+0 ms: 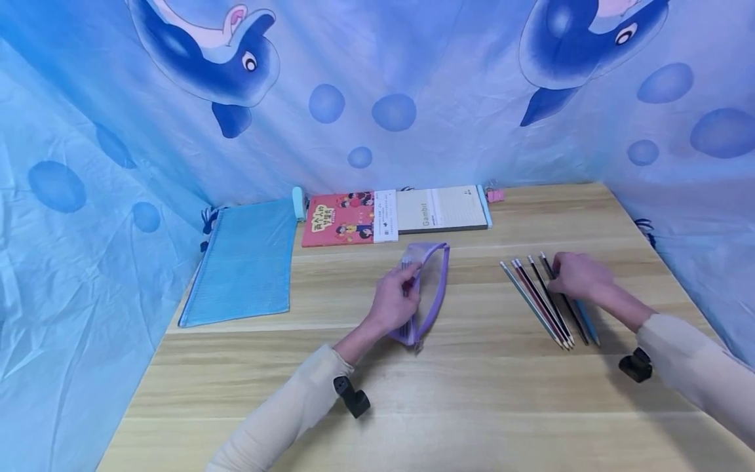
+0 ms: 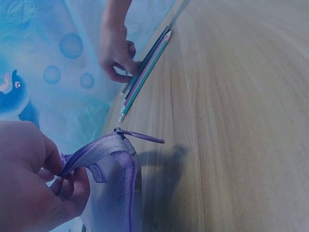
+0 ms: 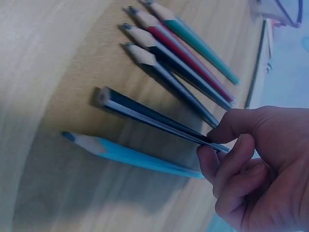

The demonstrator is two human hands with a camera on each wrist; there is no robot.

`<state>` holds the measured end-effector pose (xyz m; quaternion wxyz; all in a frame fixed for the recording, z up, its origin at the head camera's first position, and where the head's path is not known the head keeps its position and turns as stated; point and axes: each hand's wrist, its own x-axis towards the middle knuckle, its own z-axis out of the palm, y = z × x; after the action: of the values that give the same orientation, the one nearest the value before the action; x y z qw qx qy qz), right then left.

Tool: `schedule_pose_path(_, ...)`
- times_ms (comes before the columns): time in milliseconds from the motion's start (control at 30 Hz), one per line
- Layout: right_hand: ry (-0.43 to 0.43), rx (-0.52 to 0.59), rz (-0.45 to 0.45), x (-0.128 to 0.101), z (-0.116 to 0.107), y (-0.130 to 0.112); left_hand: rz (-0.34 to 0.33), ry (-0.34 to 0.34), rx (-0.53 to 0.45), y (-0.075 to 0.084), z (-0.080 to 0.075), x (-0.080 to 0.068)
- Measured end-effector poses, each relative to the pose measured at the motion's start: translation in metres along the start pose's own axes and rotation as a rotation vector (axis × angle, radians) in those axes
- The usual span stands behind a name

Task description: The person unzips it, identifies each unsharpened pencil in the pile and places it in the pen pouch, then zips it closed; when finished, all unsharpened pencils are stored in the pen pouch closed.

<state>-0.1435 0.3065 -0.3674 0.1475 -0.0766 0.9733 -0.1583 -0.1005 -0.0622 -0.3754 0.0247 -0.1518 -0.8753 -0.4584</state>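
My left hand (image 1: 394, 303) pinches the edge of a purple zippered mesh pouch (image 1: 441, 288), which gapes at the top. In the left wrist view, the zipper pull (image 2: 142, 137) hangs from the pouch's corner. Over at the right, my right hand (image 1: 580, 276) holds a dark pencil (image 3: 149, 118) near its far end, between thumb and fingers. A light blue pencil (image 3: 140, 158) lies just beside it. On the other side are more sharpened pencils: a green one (image 3: 203, 48), a red one (image 3: 181, 48) and two dark ones.
Along the back of the table (image 1: 472, 393) lie a red picture book (image 1: 339, 219) and a notepad (image 1: 448, 208). A blue mesh folder (image 1: 242, 262) is at the left. Behind hangs a blue curtain (image 1: 448, 151) with dolphins. A small pink item (image 1: 495, 195) sits near the notepad.
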Motion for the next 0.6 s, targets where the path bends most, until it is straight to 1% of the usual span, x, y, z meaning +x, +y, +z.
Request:
schedule_pose_path(133,0.017,0.031,0.001,-0.002,-0.006,-0.005,-0.021,-0.005,-0.004,0.000,-0.001,-0.002)
schedule_pose_path(333,0.064,0.170,-0.003,-0.006,-0.009,-0.021,-0.018,-0.011,0.002,0.000,0.001,-0.004)
schedule_pose_path(433,0.065,0.314,0.003,-0.007,-0.010,-0.035,-0.030,-0.012,0.002,0.001,0.001,-0.003)
schedule_pose_path(533,0.039,0.481,0.012,-0.005,-0.010,-0.052,-0.037,-0.008,-0.006,0.002,0.000,-0.002)
schedule_pose_path(600,0.024,0.578,0.022,-0.003,-0.009,-0.064,-0.029,-0.005,-0.006,0.002,-0.002,-0.001)
